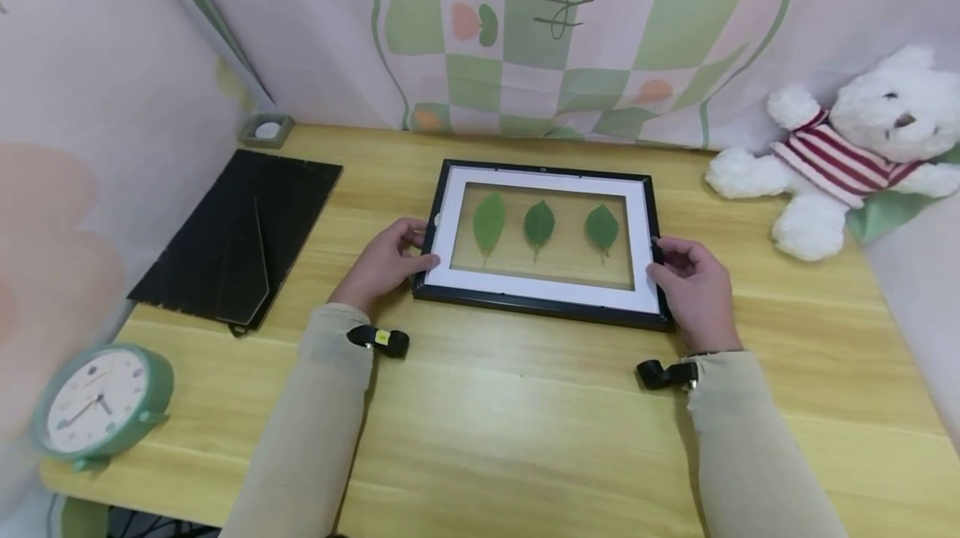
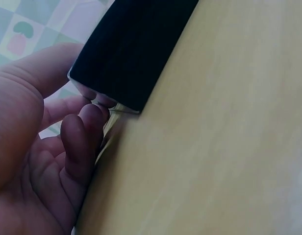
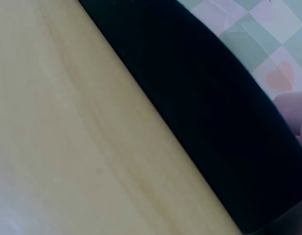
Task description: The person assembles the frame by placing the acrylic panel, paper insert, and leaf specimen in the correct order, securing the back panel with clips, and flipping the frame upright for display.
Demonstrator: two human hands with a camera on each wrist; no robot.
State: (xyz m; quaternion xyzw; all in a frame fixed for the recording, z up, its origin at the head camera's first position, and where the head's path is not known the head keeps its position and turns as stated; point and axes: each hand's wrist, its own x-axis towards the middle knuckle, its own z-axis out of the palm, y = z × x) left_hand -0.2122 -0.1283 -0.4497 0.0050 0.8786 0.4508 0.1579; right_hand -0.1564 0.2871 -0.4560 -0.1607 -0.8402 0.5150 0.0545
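A black picture frame (image 1: 525,302) with a white mat (image 1: 642,246) lies face up in the head view. Three green leaves, a longer one (image 1: 489,221) at left, one (image 1: 538,224) in the middle and one (image 1: 602,227) at right, sit behind its clear pane. My left hand (image 1: 385,261) grips the frame's left side, thumb on top; the left wrist view shows its fingers curled at the underside of the frame's corner. With thumb and fingers, my right hand (image 1: 699,288) holds the right side. In the right wrist view the frame's dark side (image 3: 190,107) covers most of that hand.
A black backing board (image 1: 202,230) with a stand leg lies on the wooden table (image 1: 510,438) at left. A green alarm clock (image 1: 101,405) stands at the front left, a small grey box (image 1: 267,131) at the back left. At right sits a white teddy bear (image 1: 847,146).
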